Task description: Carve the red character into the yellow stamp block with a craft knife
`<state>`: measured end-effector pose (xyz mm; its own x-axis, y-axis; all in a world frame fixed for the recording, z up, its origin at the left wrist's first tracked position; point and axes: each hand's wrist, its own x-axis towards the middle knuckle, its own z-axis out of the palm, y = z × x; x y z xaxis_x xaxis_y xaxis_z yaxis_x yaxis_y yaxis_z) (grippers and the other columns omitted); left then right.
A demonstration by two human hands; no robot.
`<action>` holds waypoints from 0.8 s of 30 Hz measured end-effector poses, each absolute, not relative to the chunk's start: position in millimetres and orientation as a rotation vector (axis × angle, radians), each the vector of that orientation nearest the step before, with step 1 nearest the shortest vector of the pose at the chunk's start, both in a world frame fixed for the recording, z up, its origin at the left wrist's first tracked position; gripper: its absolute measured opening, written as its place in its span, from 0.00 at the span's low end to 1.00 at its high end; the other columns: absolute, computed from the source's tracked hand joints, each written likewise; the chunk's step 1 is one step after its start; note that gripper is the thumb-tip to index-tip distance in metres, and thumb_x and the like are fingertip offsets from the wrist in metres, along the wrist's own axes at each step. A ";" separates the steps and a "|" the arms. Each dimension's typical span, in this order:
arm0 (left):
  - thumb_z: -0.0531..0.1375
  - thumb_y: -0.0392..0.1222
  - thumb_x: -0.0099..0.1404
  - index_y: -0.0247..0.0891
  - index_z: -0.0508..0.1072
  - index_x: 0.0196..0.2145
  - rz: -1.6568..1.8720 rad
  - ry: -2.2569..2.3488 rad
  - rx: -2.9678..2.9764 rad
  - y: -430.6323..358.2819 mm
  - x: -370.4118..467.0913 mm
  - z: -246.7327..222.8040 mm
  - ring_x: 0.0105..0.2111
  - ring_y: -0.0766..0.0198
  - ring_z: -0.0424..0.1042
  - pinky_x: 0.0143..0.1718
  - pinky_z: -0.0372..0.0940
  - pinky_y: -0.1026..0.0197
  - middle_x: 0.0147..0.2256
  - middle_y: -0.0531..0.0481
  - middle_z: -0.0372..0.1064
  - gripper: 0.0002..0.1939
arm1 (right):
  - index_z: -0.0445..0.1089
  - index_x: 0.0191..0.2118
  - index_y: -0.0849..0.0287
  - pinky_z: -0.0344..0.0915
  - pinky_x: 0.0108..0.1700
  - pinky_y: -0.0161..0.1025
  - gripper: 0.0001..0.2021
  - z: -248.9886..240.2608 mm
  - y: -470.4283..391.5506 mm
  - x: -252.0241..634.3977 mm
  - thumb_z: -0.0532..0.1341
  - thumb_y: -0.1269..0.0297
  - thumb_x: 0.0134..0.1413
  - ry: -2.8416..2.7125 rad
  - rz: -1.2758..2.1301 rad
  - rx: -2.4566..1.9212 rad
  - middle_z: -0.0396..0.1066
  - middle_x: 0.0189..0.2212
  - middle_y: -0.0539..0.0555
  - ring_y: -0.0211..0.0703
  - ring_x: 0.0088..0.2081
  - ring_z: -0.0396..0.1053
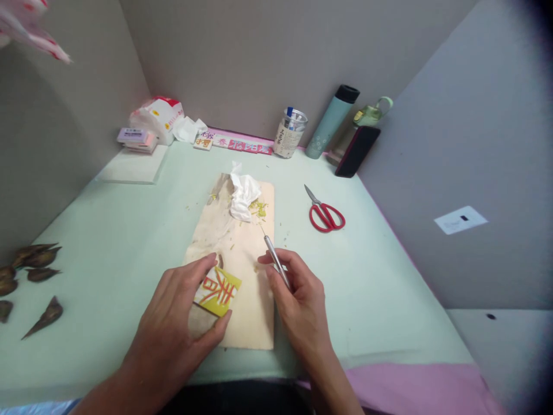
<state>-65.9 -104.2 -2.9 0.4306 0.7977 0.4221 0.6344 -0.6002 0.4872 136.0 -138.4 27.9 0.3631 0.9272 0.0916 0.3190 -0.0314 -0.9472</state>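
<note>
My left hand (175, 314) grips a small square block (220, 291) by its edges. The block is yellow-green and white, with a red-outlined character on its face. In my right hand (298, 294) is a thin silver craft knife (275, 259), held like a pen with its tip pointing up and away. Both hands are over the near part of a pale board (254, 323), partly covered by a greyish sheet. A crumpled white tissue (244, 196) lies at the board's far end, with yellow-green shavings (260, 208) beside it.
Red-handled scissors (326, 216) lie right of the board. Along the back stand a jar (289, 135), a teal bottle (332, 121), a green bottle and a dark phone (358, 151). Lettered tiles (242, 144), a white bag (158, 118) and a pad are back left. Brown pods (43, 259) lie at left.
</note>
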 end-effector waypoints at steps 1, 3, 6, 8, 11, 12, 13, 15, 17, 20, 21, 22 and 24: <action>0.60 0.45 0.70 0.42 0.58 0.66 0.926 1.241 2.429 -104.2 -65.6 -3.0 0.50 0.48 0.71 0.52 0.69 0.49 0.54 0.42 0.69 0.29 | 0.75 0.43 0.56 0.70 0.33 0.34 0.06 29.1 -139.0 135.7 0.60 0.64 0.65 -1.166 0.720 -1.575 0.79 0.35 0.51 0.41 0.33 0.75; 0.59 0.45 0.70 0.42 0.58 0.65 0.929 1.236 2.419 -104.1 -64.6 -3.2 0.50 0.48 0.71 0.51 0.70 0.48 0.54 0.42 0.69 0.29 | 0.76 0.44 0.56 0.70 0.35 0.35 0.08 30.6 -142.1 135.6 0.59 0.62 0.68 -1.215 0.688 -1.583 0.78 0.34 0.51 0.41 0.32 0.74; 0.59 0.44 0.70 0.42 0.57 0.66 0.919 1.223 2.407 -103.9 -63.0 -3.7 0.50 0.48 0.71 0.51 0.70 0.47 0.54 0.42 0.69 0.29 | 0.77 0.46 0.57 0.70 0.36 0.35 0.11 29.2 -152.0 136.8 0.57 0.63 0.71 -1.333 0.596 -1.597 0.77 0.34 0.52 0.42 0.34 0.74; 0.59 0.43 0.70 0.41 0.57 0.66 0.908 1.201 2.419 -103.9 -62.5 -4.2 0.51 0.48 0.71 0.53 0.69 0.47 0.54 0.41 0.69 0.29 | 0.77 0.49 0.57 0.70 0.35 0.34 0.11 25.6 -161.6 137.8 0.57 0.66 0.71 -1.389 0.542 -1.615 0.77 0.35 0.53 0.41 0.33 0.74; 0.58 0.42 0.71 0.38 0.56 0.67 0.891 1.175 2.446 -104.4 -62.3 -4.6 0.53 0.47 0.70 0.54 0.67 0.46 0.56 0.39 0.69 0.30 | 0.74 0.54 0.56 0.69 0.31 0.33 0.13 18.7 -178.1 139.1 0.58 0.71 0.69 -1.431 0.437 -1.630 0.77 0.34 0.52 0.39 0.29 0.73; 0.58 0.42 0.71 0.38 0.56 0.67 0.885 1.171 2.455 -104.6 -62.2 -4.6 0.54 0.46 0.70 0.54 0.67 0.46 0.56 0.39 0.69 0.30 | 0.74 0.54 0.56 0.69 0.30 0.33 0.14 16.7 -183.5 139.4 0.58 0.72 0.68 -1.456 0.403 -1.617 0.76 0.33 0.51 0.39 0.28 0.73; 0.58 0.41 0.71 0.37 0.56 0.67 0.885 1.169 2.465 -104.8 -62.0 -4.5 0.54 0.46 0.70 0.54 0.66 0.46 0.56 0.38 0.69 0.30 | 0.74 0.54 0.55 0.69 0.30 0.33 0.14 15.0 -188.5 139.6 0.58 0.73 0.68 -1.485 0.391 -1.605 0.75 0.32 0.51 0.39 0.28 0.73; 0.57 0.41 0.70 0.36 0.57 0.66 0.891 1.170 2.491 -104.9 -61.3 -3.9 0.53 0.45 0.70 0.54 0.66 0.45 0.56 0.38 0.70 0.29 | 0.74 0.53 0.54 0.68 0.28 0.33 0.14 11.9 -197.2 139.7 0.58 0.75 0.67 -1.540 0.388 -1.571 0.74 0.32 0.51 0.40 0.29 0.73; 0.57 0.40 0.70 0.36 0.57 0.66 0.897 1.166 2.522 -104.5 -60.3 -3.0 0.52 0.44 0.71 0.53 0.66 0.44 0.55 0.37 0.70 0.28 | 0.74 0.54 0.54 0.68 0.27 0.33 0.16 8.6 -203.9 139.1 0.59 0.77 0.66 -1.579 0.402 -1.539 0.73 0.33 0.52 0.40 0.28 0.73; 0.56 0.40 0.71 0.35 0.57 0.66 0.884 1.162 2.547 -103.9 -59.1 -1.5 0.53 0.44 0.71 0.54 0.65 0.44 0.56 0.36 0.70 0.28 | 0.72 0.58 0.53 0.68 0.27 0.34 0.20 2.6 -210.8 137.3 0.59 0.79 0.65 -1.616 0.401 -1.475 0.73 0.34 0.53 0.41 0.29 0.73; 0.56 0.40 0.71 0.35 0.57 0.66 0.881 1.163 2.552 -103.8 -58.9 -1.1 0.53 0.44 0.70 0.54 0.65 0.44 0.56 0.36 0.69 0.28 | 0.71 0.59 0.53 0.69 0.27 0.34 0.21 0.5 -212.5 136.5 0.59 0.80 0.65 -1.620 0.400 -1.464 0.73 0.34 0.54 0.41 0.30 0.74; 0.56 0.40 0.71 0.35 0.57 0.66 0.875 1.164 2.557 -103.7 -58.8 -0.8 0.54 0.44 0.70 0.54 0.65 0.44 0.56 0.36 0.69 0.28 | 0.71 0.59 0.53 0.69 0.28 0.35 0.22 -1.3 -213.8 135.8 0.58 0.80 0.65 -1.623 0.400 -1.456 0.73 0.35 0.54 0.41 0.30 0.74; 0.57 0.41 0.71 0.34 0.57 0.66 0.867 1.168 2.567 -103.7 -58.8 -0.6 0.54 0.43 0.70 0.54 0.65 0.44 0.56 0.36 0.69 0.29 | 0.71 0.59 0.53 0.70 0.29 0.35 0.22 -3.9 -215.8 134.6 0.58 0.80 0.66 -1.628 0.402 -1.459 0.72 0.35 0.55 0.42 0.31 0.74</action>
